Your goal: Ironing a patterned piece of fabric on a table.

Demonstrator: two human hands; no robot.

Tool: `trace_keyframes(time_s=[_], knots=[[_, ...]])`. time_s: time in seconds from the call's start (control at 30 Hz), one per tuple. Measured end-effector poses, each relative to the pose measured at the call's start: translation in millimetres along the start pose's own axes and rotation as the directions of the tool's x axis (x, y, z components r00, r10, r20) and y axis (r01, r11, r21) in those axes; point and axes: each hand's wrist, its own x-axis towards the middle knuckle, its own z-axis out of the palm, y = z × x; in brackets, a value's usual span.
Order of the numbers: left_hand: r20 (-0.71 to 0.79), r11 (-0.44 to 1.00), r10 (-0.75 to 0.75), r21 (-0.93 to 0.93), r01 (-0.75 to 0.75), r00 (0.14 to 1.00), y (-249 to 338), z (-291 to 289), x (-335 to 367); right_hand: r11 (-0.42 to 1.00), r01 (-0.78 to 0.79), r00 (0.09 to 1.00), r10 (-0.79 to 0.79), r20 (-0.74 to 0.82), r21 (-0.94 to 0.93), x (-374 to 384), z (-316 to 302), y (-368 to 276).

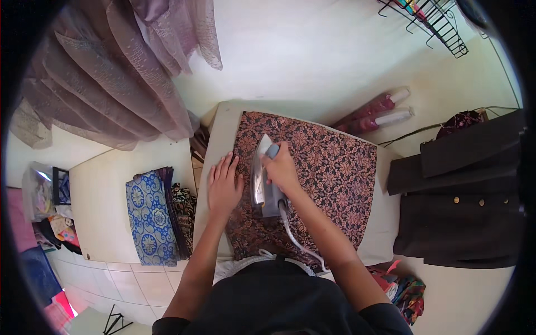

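Observation:
A dark cloth with a pinkish-brown floral pattern [335,173] lies spread over a pale padded ironing surface [385,215]. On its left part rests a clothes iron [260,181], its tip pointing away from me. My right hand [280,169] is wrapped round the iron's handle, which hides part of the grip. From the iron's back end a pale cord [298,243] runs down toward my body. My left hand [225,183] lies flat at the cloth's left edge, fingers stretched out, just left of the iron and apart from it.
Folded blue patterned cloth [149,218] lies on a white table [106,206] at left. Mauve curtains [117,72] hang above it. A dark buttoned garment [458,223] hangs at right. Two wrapped rolls [371,111] lean by the wall; a black wire rack [441,28] is higher up.

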Motion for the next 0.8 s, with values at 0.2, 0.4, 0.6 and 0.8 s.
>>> trace_keyframes(time_s=[0.2,0.4,0.6,0.8], knots=[[-0.042,0.999,0.023,-0.026,-0.024,0.999,0,6,-1,0.99,0.093,0.995,-0.098,-0.036,-0.107,46,13,-15],[-0.058,0.98,-0.002,-0.199,-0.01,0.998,-7,5,-1,0.996,0.074,0.997,-0.074,-0.016,-0.044,38,15,-9],[-0.149,0.892,-0.053,-0.451,-0.02,0.987,-20,5,-9,0.998,0.06,0.998,-0.06,-0.023,0.027,-24,48,23],[-0.174,0.794,-0.054,-0.605,-0.063,0.983,-8,-6,-3,0.968,0.244,0.934,-0.251,-0.255,-0.061,26,72,23]])
